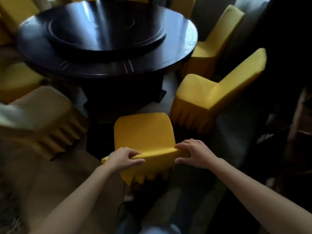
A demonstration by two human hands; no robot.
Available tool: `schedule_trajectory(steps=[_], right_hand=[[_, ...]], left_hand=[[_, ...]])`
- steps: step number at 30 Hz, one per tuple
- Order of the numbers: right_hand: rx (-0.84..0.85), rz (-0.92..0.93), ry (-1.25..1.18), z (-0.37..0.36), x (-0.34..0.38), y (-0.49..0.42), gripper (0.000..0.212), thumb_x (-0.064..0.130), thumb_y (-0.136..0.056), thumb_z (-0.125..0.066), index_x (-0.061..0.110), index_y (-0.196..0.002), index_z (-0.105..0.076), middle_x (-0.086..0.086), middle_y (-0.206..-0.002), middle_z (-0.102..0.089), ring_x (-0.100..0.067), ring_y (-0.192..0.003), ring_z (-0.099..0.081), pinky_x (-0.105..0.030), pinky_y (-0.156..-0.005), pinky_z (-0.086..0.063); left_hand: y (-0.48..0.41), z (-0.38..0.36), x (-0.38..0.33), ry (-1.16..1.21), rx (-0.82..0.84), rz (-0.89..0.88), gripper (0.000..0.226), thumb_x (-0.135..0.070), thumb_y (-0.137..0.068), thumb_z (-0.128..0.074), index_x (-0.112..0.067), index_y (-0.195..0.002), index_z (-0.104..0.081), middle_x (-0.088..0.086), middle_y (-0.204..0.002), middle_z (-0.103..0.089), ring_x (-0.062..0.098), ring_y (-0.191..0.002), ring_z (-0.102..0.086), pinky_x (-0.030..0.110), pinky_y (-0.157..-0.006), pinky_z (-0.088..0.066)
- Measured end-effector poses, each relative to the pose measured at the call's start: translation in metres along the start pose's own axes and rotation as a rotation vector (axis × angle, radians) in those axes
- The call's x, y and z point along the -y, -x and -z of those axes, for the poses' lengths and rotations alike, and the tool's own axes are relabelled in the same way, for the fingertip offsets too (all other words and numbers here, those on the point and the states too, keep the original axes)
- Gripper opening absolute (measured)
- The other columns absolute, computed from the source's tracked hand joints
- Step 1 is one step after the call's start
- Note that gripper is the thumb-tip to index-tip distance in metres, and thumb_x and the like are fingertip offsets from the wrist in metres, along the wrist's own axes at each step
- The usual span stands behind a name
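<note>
Both hands clasp the top rail of a yellow-covered chair (143, 132) facing the round dark surface (108, 39): left hand (124, 158), right hand (194, 152); an even, straight push should seat it squarely

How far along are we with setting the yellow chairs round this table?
Looks done: the right chair and the far-right chair stand covered by the round table. In hand: the left hand and right hand both grip the top of the near chair, whose seat faces the table. Left, probably: sliding it in, as its seat sits short of the table's edge.
</note>
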State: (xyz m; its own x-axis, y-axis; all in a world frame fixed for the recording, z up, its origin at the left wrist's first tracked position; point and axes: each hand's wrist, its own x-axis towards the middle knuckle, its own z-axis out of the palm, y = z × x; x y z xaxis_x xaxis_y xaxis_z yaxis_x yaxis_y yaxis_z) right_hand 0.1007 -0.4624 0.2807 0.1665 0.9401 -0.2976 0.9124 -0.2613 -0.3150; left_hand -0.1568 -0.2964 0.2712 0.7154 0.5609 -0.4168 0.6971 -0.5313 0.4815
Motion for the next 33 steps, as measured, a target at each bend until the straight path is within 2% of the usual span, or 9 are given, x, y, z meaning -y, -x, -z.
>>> schedule_trajectory(steps=[4, 10, 15, 19, 23, 27, 29, 31, 33], right_hand=[[-0.063, 0.041, 0.039, -0.002, -0.011, -0.009, 0.063, 0.078, -0.075, -0.043, 0.037, -0.121, -0.055, 0.01, -0.117, -0.057, -0.012, -0.109, -0.049, -0.037, -0.093, -0.041], [-0.097, 0.188, 0.09, -0.008, -0.026, -0.024, 0.059, 0.073, -0.077, -0.039, 0.03, -0.111, -0.06, 0.005, -0.103, -0.058, -0.015, -0.095, -0.051, -0.029, -0.076, -0.042], [-0.04, 0.239, 0.126, -0.007, -0.032, -0.035, 0.068, 0.084, -0.074, -0.028, 0.033, -0.108, -0.057, 0.008, -0.103, -0.056, -0.011, -0.093, -0.051, -0.026, -0.074, -0.044], [0.014, 0.333, 0.174, 0.002, -0.03, -0.047, 0.062, 0.081, -0.075, -0.035, 0.034, -0.109, -0.056, 0.01, -0.104, -0.056, -0.009, -0.094, -0.052, -0.025, -0.072, -0.039], [0.093, 0.394, 0.122, 0.01, -0.034, -0.06, 0.072, 0.085, -0.071, -0.034, 0.032, -0.112, -0.06, 0.009, -0.104, -0.059, -0.01, -0.095, -0.056, -0.029, -0.074, -0.05], [0.077, 0.369, 0.135, 0.028, -0.054, -0.08, 0.087, 0.091, -0.064, -0.022, 0.03, -0.111, -0.063, 0.01, -0.104, -0.06, -0.008, -0.096, -0.055, -0.026, -0.075, -0.049], [0.06, 0.325, 0.142, 0.041, -0.067, -0.092, 0.091, 0.092, -0.061, -0.021, 0.031, -0.112, -0.063, 0.011, -0.103, -0.06, -0.007, -0.096, -0.055, -0.025, -0.075, -0.048], [0.053, 0.283, 0.147, 0.053, -0.076, -0.105, 0.089, 0.092, -0.061, -0.022, 0.032, -0.115, -0.06, 0.011, -0.105, -0.059, -0.009, -0.097, -0.054, -0.026, -0.075, -0.048], [0.05, 0.262, 0.16, 0.062, -0.078, -0.119, 0.082, 0.089, -0.066, -0.03, 0.033, -0.121, -0.054, 0.01, -0.109, -0.059, -0.01, -0.1, -0.054, -0.028, -0.076, -0.049]], left_hand=[[0.008, -0.011, -0.004, -0.098, -0.263, 0.004, 0.092, -0.096, -0.054, -0.022, -0.035, -0.105, -0.068, -0.015, -0.093, -0.069, 0.002, -0.079, -0.061, 0.019, -0.068, -0.05], [0.003, -0.024, -0.002, -0.206, -0.439, 0.016, 0.086, -0.093, -0.063, -0.017, -0.029, -0.086, -0.069, -0.011, -0.08, -0.066, 0.004, -0.068, -0.057, 0.018, -0.056, -0.045], [-0.003, -0.034, -0.001, -0.245, -0.558, 0.014, 0.071, -0.084, -0.075, -0.02, -0.028, -0.065, -0.061, -0.009, -0.064, -0.06, 0.007, -0.056, -0.053, 0.019, -0.049, -0.037], [-0.008, -0.036, 0.003, -0.277, -0.559, -0.002, 0.07, -0.083, -0.077, -0.021, -0.026, -0.063, -0.059, -0.011, -0.063, -0.059, 0.007, -0.056, -0.053, 0.02, -0.048, -0.038], [-0.014, -0.034, 0.006, -0.269, -0.573, -0.001, 0.067, -0.084, -0.076, -0.025, -0.027, -0.061, -0.057, -0.012, -0.061, -0.057, 0.005, -0.054, -0.052, 0.014, -0.045, -0.031], [-0.039, -0.025, -0.006, -0.294, -0.586, -0.051, 0.064, -0.082, -0.078, -0.028, -0.027, -0.06, -0.056, -0.013, -0.059, -0.057, 0.002, -0.052, -0.051, 0.01, -0.044, -0.026], [-0.058, -0.019, -0.014, -0.258, -0.574, -0.072, 0.063, -0.082, -0.078, -0.029, -0.027, -0.063, -0.057, -0.013, -0.061, -0.058, 0.003, -0.054, -0.052, 0.015, -0.044, -0.033], [-0.079, -0.01, -0.017, -0.245, -0.576, -0.097, 0.062, -0.082, -0.078, -0.029, -0.028, -0.064, -0.057, -0.013, -0.062, -0.058, 0.003, -0.054, -0.053, 0.015, -0.043, -0.035], [-0.1, 0.005, -0.017, -0.253, -0.581, -0.117, 0.064, -0.082, -0.078, -0.027, -0.028, -0.063, -0.058, -0.013, -0.061, -0.058, 0.002, -0.052, -0.052, 0.009, -0.042, -0.026]])
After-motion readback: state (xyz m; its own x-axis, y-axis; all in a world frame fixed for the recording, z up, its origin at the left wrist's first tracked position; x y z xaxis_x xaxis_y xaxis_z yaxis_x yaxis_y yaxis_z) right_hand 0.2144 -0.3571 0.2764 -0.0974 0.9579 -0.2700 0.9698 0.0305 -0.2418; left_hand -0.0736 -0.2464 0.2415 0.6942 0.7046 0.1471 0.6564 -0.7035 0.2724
